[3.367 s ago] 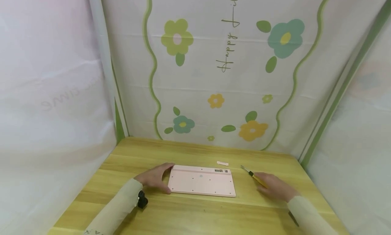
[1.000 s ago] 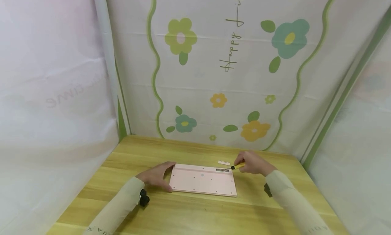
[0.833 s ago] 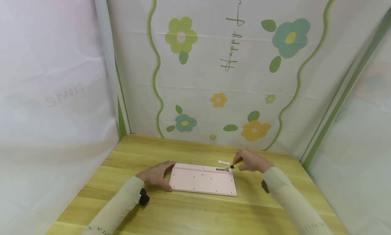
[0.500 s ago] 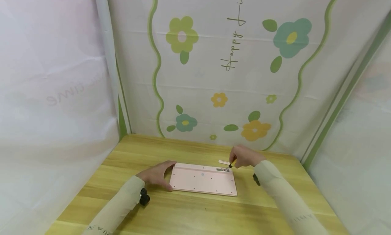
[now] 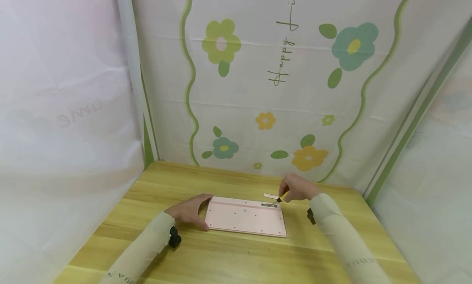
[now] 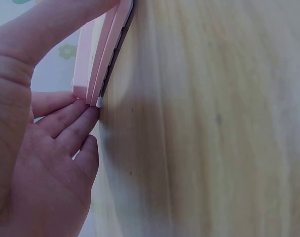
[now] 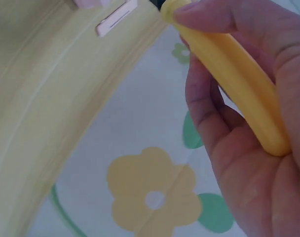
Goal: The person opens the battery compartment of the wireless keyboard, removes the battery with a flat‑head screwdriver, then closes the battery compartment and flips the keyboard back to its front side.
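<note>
A pink keyboard (image 5: 245, 218) lies upside down, its dark keys underneath showing in the left wrist view. My left hand (image 5: 188, 212) holds its left end, thumb at the near edge and fingertips (image 6: 86, 111) at the far corner. In my right hand (image 5: 299, 187) is a screwdriver with a yellow handle (image 7: 239, 84), a black collar and a thin metal shaft. Its tip is inside the small open battery compartment (image 5: 266, 205) near the far right corner. Just behind the keyboard lies the slim pink battery cover (image 5: 271, 196).
The wooden table (image 5: 206, 259) reaches back to a white flowered curtain (image 5: 239, 83). More white curtain hangs on the left and right. A dark camera (image 5: 174, 237) sits under the left wrist, another (image 5: 311, 216) under the right.
My right hand came in from the right with the screwdriver and brought its tip to the compartment. Lately it has shifted slightly left and turned the tool. My left hand stays on the keyboard.
</note>
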Motion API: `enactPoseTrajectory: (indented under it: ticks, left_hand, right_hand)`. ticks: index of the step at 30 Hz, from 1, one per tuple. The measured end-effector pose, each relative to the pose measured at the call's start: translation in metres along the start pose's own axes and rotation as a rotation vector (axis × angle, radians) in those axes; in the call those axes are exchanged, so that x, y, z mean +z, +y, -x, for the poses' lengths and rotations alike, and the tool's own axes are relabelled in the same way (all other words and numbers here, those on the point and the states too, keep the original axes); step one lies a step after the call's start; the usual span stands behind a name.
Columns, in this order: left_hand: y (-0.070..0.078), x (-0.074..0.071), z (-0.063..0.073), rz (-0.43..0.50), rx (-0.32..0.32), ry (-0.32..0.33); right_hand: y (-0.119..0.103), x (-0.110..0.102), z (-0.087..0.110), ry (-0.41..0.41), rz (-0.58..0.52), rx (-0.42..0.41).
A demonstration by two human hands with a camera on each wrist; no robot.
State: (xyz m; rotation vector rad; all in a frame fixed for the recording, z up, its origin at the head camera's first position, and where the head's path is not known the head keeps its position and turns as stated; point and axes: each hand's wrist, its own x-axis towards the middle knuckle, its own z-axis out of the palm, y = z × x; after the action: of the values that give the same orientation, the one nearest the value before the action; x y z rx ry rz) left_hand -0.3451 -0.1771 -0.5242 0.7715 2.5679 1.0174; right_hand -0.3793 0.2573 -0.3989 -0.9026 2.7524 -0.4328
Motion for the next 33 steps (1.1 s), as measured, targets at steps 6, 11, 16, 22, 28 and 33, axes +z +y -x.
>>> enactPoseTrajectory:
  ticks: [6,11,16,22,28,33]
  left_hand:
    - [0.000,0.000,0.000,0.001,-0.007,-0.002]
    - [0.002,-0.001,0.002,-0.008,-0.010,0.001]
    - [0.005,0.000,0.003,-0.009,-0.013,0.011]
    - [0.007,0.001,0.005,0.007,-0.027,0.012]
    - [0.005,0.001,0.003,-0.005,-0.031,0.007]
    - [0.003,0.000,0.001,-0.001,-0.021,0.009]
  right_hand:
    - [0.026,0.006,0.014,0.047,-0.085,-0.004]
    - [0.040,0.012,0.021,0.078,-0.147,-0.010]
    - [0.053,0.019,0.026,0.094,-0.199,-0.012]
    - [0.068,0.028,0.032,0.086,-0.235,0.028]
    - [0.076,0.034,0.034,0.096,-0.258,0.038]
    - [0.078,0.033,0.034,0.105,-0.282,0.023]
